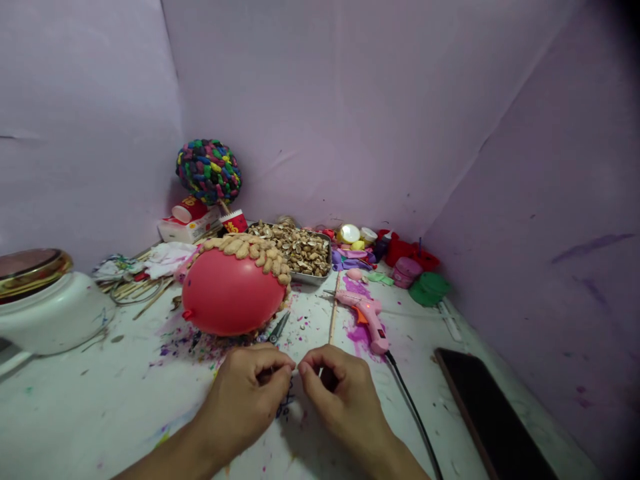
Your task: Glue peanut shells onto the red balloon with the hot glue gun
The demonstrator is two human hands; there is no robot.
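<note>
My left hand [249, 393] and my right hand [345, 393] meet low in the middle of the head view. Thumb and forefinger of each are pinched, the tips nearly touching. Whatever lies between them, if anything, is too small to make out. Just beyond my left hand lies a red balloon [233, 293], its top and far side covered with rows of peanut shells [250, 250]. Dark-handled snips or pliers [279, 327] rest beside the balloon. A pink glue gun [367, 313], with an orange trigger and a lit red light, lies past my right hand.
Behind the balloon stands a metal tray [315, 278] of shells. A multicoloured ball [210, 170] rises at the back left. A white pot [55, 313] stands left, a phone [490, 413] right. The glue gun's black cord [413, 407] runs towards me. Paint pots [407, 270] sit far right.
</note>
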